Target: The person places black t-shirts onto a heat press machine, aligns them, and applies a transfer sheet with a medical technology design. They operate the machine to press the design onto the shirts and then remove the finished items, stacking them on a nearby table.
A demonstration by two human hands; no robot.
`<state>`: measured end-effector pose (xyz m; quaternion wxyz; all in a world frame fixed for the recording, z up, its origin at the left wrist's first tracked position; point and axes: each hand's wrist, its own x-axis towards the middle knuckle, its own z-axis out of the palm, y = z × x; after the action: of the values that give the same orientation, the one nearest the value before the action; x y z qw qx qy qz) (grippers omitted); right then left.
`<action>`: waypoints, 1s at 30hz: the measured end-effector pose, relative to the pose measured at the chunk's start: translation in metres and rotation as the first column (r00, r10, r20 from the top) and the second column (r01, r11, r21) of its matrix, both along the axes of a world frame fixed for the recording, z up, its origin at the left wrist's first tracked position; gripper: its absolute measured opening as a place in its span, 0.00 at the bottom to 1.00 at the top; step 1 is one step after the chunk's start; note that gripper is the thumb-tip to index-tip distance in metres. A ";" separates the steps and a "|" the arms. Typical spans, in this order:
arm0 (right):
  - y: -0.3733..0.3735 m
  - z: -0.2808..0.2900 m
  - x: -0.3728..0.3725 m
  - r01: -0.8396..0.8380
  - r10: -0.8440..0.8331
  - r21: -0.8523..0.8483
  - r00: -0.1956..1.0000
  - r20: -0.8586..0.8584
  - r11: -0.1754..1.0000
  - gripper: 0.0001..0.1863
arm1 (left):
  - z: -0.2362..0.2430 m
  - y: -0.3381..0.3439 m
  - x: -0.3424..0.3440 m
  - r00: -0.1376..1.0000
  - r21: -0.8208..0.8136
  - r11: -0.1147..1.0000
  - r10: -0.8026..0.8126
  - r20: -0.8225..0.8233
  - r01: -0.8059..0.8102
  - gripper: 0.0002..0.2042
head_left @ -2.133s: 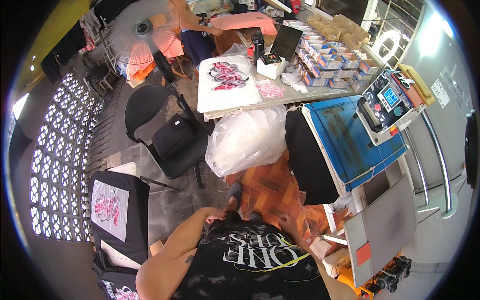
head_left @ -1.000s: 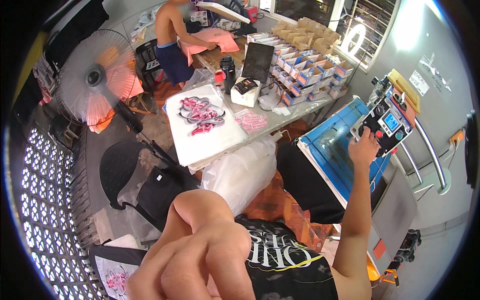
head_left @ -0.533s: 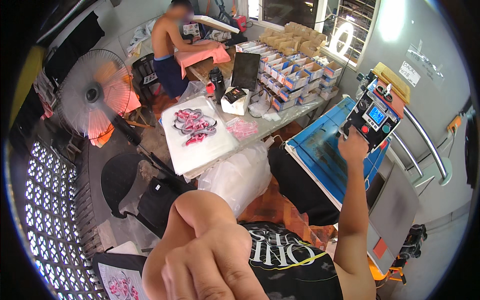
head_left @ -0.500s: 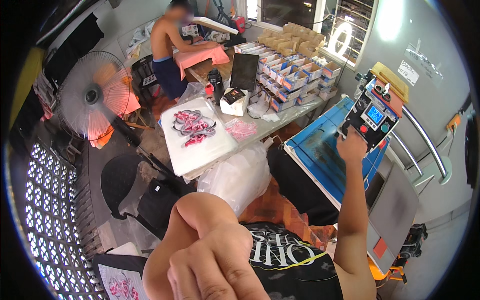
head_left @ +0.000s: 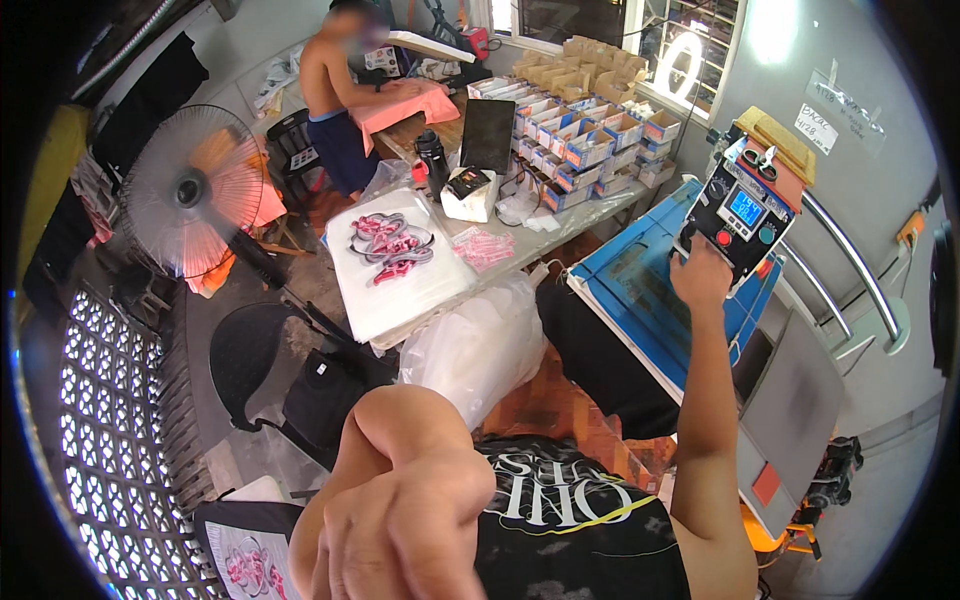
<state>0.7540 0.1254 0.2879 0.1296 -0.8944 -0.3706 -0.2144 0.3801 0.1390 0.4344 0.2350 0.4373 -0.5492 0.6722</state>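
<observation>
My right hand (head_left: 703,266) has its fingers closed on the handle of a heat press (head_left: 745,205), just below the control panel with its lit display. The press sits over a blue platen (head_left: 630,290) with black cloth hanging at its side. My left hand (head_left: 405,520) is large and close to the camera at the lower middle, its fingers bent downward; whatever they hold, if anything, is hidden. White sheets with a pink-and-black graphic (head_left: 390,250) lie on the table beside the press. A printed dark shirt (head_left: 255,560) is at the lower left.
A co-worker (head_left: 335,105) stands over pink cloth at the back table. A fan (head_left: 190,188), black chair (head_left: 255,370) and plastic bag (head_left: 465,350) are at left and centre. Stacked small boxes (head_left: 570,135), a bottle (head_left: 432,155) and a tablet (head_left: 488,130) crowd the table.
My right hand has risen from low by my body to the press handle, and my left hand has come up close to the camera. The co-worker now bends over the pink cloth.
</observation>
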 end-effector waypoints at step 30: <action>0.000 0.007 -0.007 0.042 -0.052 -0.093 0.993 -0.108 0.995 0.30 | 0.027 -0.064 -0.060 0.814 -0.615 0.788 -0.367 -0.450 0.016 0.08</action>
<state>0.7468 0.1259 0.2946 0.1041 -0.9183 -0.3510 -0.1505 0.3202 0.0748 0.4614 0.5748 0.4556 -0.2674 0.6249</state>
